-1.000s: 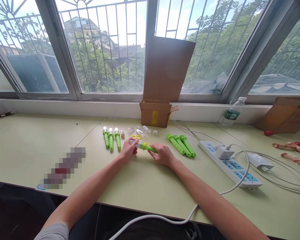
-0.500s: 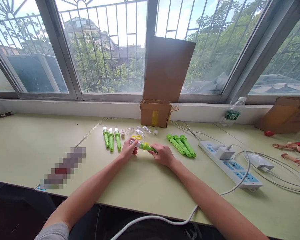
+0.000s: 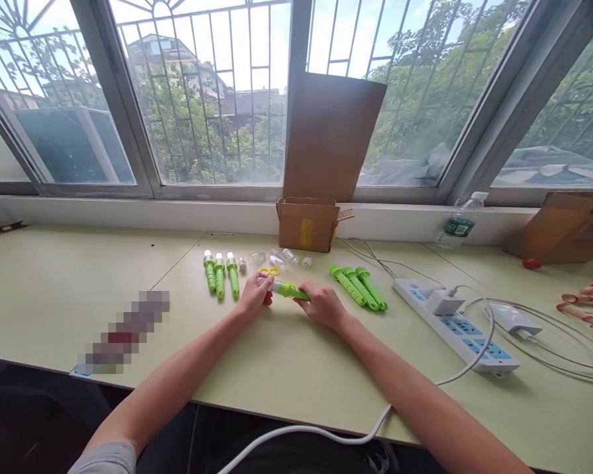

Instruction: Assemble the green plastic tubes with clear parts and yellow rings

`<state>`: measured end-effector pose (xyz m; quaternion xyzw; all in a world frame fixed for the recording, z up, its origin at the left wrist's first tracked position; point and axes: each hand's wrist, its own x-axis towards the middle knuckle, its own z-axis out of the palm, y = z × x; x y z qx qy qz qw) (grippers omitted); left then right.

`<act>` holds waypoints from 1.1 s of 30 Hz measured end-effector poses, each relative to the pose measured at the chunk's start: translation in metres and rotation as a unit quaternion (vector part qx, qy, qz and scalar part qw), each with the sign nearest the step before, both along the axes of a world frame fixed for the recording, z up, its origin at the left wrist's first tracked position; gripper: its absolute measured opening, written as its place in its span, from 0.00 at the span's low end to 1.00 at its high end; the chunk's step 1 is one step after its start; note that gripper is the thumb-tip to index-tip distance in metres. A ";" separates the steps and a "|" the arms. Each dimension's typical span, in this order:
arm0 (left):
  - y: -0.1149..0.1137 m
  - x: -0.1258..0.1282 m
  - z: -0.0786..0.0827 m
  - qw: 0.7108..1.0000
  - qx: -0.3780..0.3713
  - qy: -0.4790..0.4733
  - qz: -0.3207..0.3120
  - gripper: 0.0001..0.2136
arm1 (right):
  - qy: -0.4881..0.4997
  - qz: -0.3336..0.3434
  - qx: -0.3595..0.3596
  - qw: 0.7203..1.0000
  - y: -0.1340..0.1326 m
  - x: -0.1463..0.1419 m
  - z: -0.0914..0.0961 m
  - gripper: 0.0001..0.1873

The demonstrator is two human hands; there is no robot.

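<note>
Between my two hands is a green plastic stick (image 3: pixel 302 294) with a yellow ring and a clear ribbed cap (image 3: pixel 279 286), held nearly level above the table. My left hand (image 3: pixel 254 294) is closed around the clear end. The green handle end sits in my right hand (image 3: pixel 322 303), its fingers wrapped round it. Just beyond my left hand lie yellow rings (image 3: pixel 270 270) and several clear caps (image 3: pixel 277 261). Three green sticks with white tops (image 3: pixel 220 275) lie to the left. To the right are three green handles (image 3: pixel 360 288) side by side.
A cardboard box (image 3: pixel 307 225) stands by the window with its flap up. At right lie a white power strip (image 3: pixel 457 329), cables and a white adapter (image 3: pixel 511 318). A plastic bottle (image 3: pixel 458 227) leans near the sill. A blurred-out item (image 3: pixel 126 332) lies at left.
Both hands keep almost the same hold and place on the green stick. At the far right edge, the reddish wooden pieces have shifted rightward.
</note>
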<state>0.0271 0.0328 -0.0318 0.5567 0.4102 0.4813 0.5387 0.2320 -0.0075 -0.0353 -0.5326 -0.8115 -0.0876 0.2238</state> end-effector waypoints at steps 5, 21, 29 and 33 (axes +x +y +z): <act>0.001 0.000 -0.001 1.000 -0.001 -0.001 0.001 0.19 | -0.016 0.010 0.012 1.000 -0.002 -0.001 0.003 0.11; -0.003 0.000 0.003 1.000 -0.012 -0.005 -0.005 0.19 | -0.011 0.009 -0.040 0.999 -0.005 -0.003 0.007 0.14; -0.004 -0.001 0.007 0.998 -0.038 -0.039 -0.020 0.22 | 0.019 0.000 0.049 0.999 -0.004 -0.001 0.004 0.13; -0.004 -0.002 0.008 0.997 -0.055 -0.044 -0.018 0.23 | -0.001 0.007 0.079 0.997 -0.004 -0.003 0.004 0.13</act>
